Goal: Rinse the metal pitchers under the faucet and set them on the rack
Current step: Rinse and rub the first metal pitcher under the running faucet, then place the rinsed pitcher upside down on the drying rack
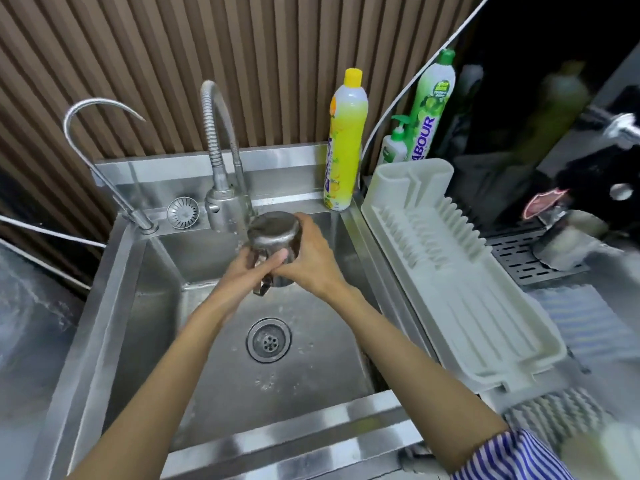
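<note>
A metal pitcher (273, 233) hangs bottom-up over the steel sink (221, 375), right under the flexible faucet (218, 133). Water runs down onto its left side. My right hand (308, 261) wraps round the pitcher's right wall. My left hand (256, 268) grips it from the near side, fingers across the body beside the handle. The white plastic dish rack (460, 292) lies to the right of the sink with nothing on it. A second metal pitcher (568, 244) stands blurred on the drip tray at the right.
A thin curved tap (100, 133) rises at the sink's back left. A yellow soap bottle (344, 140), a green bottle (429, 105) and a small pump bottle (394, 143) stand behind the rack. The drain (268, 339) sits mid-basin. A black coffee machine (571, 133) fills the right.
</note>
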Motion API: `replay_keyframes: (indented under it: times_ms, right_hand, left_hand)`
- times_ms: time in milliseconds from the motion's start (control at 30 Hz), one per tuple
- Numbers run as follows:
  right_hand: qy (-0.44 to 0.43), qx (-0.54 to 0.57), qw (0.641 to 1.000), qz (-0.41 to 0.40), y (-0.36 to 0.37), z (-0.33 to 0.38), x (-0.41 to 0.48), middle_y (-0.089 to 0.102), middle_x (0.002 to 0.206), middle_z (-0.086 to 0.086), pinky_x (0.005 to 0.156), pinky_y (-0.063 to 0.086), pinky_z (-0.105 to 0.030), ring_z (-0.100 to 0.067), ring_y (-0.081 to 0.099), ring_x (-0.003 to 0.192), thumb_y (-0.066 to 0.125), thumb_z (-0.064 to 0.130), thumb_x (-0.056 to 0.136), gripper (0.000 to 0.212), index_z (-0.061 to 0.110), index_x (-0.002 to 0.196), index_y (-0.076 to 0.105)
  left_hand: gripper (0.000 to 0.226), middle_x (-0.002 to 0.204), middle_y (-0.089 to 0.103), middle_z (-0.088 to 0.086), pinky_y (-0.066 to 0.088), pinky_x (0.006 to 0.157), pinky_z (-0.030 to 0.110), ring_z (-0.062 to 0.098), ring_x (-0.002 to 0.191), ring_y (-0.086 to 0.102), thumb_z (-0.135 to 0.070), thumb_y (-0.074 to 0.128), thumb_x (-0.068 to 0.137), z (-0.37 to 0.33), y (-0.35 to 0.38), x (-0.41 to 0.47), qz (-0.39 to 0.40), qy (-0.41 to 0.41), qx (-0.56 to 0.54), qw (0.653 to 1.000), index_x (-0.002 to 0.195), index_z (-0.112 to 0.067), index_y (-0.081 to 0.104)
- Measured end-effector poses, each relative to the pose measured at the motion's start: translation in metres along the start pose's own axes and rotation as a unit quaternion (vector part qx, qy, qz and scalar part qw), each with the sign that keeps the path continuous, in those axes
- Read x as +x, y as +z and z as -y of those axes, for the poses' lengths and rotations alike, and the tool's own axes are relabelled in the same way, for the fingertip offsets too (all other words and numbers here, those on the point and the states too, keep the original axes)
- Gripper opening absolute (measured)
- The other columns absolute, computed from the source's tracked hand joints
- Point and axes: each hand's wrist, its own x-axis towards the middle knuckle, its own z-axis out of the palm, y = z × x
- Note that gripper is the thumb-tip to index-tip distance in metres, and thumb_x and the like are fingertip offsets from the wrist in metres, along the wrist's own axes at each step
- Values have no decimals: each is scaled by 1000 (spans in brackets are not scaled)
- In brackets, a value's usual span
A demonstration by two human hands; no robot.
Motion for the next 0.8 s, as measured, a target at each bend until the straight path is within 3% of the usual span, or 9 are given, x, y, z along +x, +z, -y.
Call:
replay_keyframes:
  times_ms: [133, 200, 267, 333, 367, 467, 600, 700, 800]
  right_hand:
    - [-1, 10, 997, -71, -57, -16, 2, 54, 127, -5, 95, 47, -35, -20, 53, 115, 81, 28, 62, 81, 15, 129, 38]
    - [3, 28, 993, -117, -85, -24, 5, 58, 119, 2, 89, 46, -21, -9, 55, 108, 80, 32, 61, 74, 20, 123, 40]
    - [11, 12, 987, -160, -113, -32, 11, 59, 117, 2, 81, 44, -18, -8, 56, 104, 79, 31, 63, 71, 21, 123, 41]
    - [20, -25, 981, -192, -139, -42, 20, 61, 117, -1, 77, 44, -25, -18, 58, 105, 78, 30, 65, 72, 17, 125, 40]
    - [27, -47, 977, -204, -151, -49, 25, 61, 116, -2, 75, 46, -28, -21, 59, 104, 77, 30, 66, 71, 17, 125, 39]
    - [69, -102, 968, -219, -179, -73, 36, 63, 110, -4, 75, 50, -39, -29, 61, 97, 72, 31, 69, 67, 18, 124, 37]
    - [87, -100, 962, -238, -202, -105, 46, 58, 95, 4, 66, 40, -27, -17, 55, 81, 74, 29, 69, 65, 15, 121, 38]
    - [100, -85, 965, -229, -212, -129, 52, 51, 92, 9, 69, 38, -24, -12, 50, 79, 79, 27, 66, 67, 13, 119, 41]
    - [124, -62, 967, -215, -216, -152, 55, 53, 96, 6, 72, 40, -24, -12, 51, 83, 81, 25, 65, 70, 11, 121, 40]
  left_hand:
    - [40, 98, 67, -10, 49, 66, 11, -2, 82, 61, -45, 72, 69, -31, 47, 29, 27, 32, 41, 998, 104, -30, 59]
    - [40, 95, 65, -10, 47, 58, 6, -6, 76, 60, -35, 75, 72, -48, 74, 49, 29, 56, 26, 998, 107, -26, 57]
    - [52, 98, 65, -8, 51, 67, 11, -3, 80, 63, -27, 78, 72, -63, 102, 67, -4, 87, 15, 996, 118, -19, 54]
    - [59, 107, 65, 0, 51, 86, 24, 8, 94, 62, -29, 79, 70, -74, 131, 84, -35, 113, 37, 992, 123, -18, 55]
    - [60, 109, 65, 2, 50, 89, 24, 10, 96, 61, -30, 80, 70, -78, 144, 92, -41, 126, 45, 990, 124, -18, 56]
    - [66, 105, 64, -3, 47, 76, 12, 4, 86, 59, -32, 81, 68, -86, 181, 115, -49, 130, 48, 989, 127, -21, 55]
    - [59, 93, 60, -7, 36, 54, -6, -16, 65, 52, -25, 80, 70, -83, 218, 142, -42, 148, 51, 987, 125, -17, 58]
    - [50, 89, 61, -7, 36, 55, -7, -21, 63, 49, -21, 78, 73, -72, 237, 158, -21, 148, 58, 987, 120, -16, 62]
    - [47, 94, 63, -8, 39, 62, -6, -10, 76, 56, -19, 75, 75, -60, 249, 172, -1, 140, 65, 988, 120, -18, 62]
